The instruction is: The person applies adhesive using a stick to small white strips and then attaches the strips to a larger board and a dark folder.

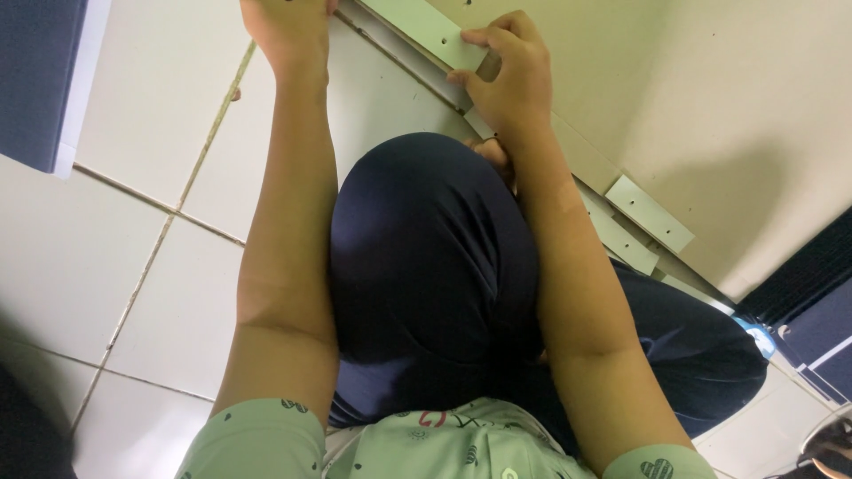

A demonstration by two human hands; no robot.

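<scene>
Right hand (506,75) has its fingers (484,37) pinched on a pale drilled strip (426,31) against the cream panel (710,115); left hand (288,27) is cropped, grip unclear. Seating it seemingly needs holes aligned.

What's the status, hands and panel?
Right hand gripping the white strip at its end. Left hand on floor, partly out of frame. Raised knee between arms.

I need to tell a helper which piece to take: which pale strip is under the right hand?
Start at the big cream panel lying on the tiled floor. Along its lower edge lie several short pale strips. The one meant is the topmost strip, with small holes, pinched by the right hand; the others lie untouched.
</scene>
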